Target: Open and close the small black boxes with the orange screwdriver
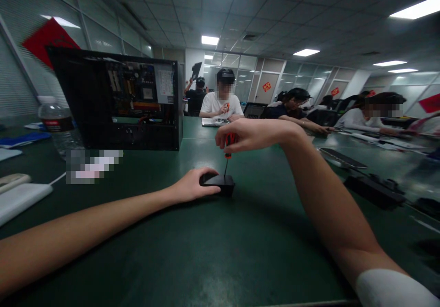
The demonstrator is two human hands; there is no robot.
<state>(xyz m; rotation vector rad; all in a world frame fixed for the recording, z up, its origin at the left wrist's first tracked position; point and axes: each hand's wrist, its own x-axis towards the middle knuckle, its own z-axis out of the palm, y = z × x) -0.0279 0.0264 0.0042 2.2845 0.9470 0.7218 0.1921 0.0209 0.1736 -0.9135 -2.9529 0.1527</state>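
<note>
My left hand [192, 185] grips the left end of a small black box-shaped part [225, 189] on the green tabletop, thumb along its near side and fingers behind it. Above it, my right hand [247, 134] is closed around the red and black handle of a screwdriver [228, 153]. The screwdriver stands almost upright, and its thin shaft runs down to the top of the black part near its right end. What the tip meets there is too small to make out.
An open computer case [144, 137] stands at the back left, beside a plastic bottle [57, 123]. White devices [24, 201] lie at the left edge. Dark electronic parts [374, 190] and a flat device [343, 157] lie on the right. A person [223, 101] sits opposite; others sit at the right.
</note>
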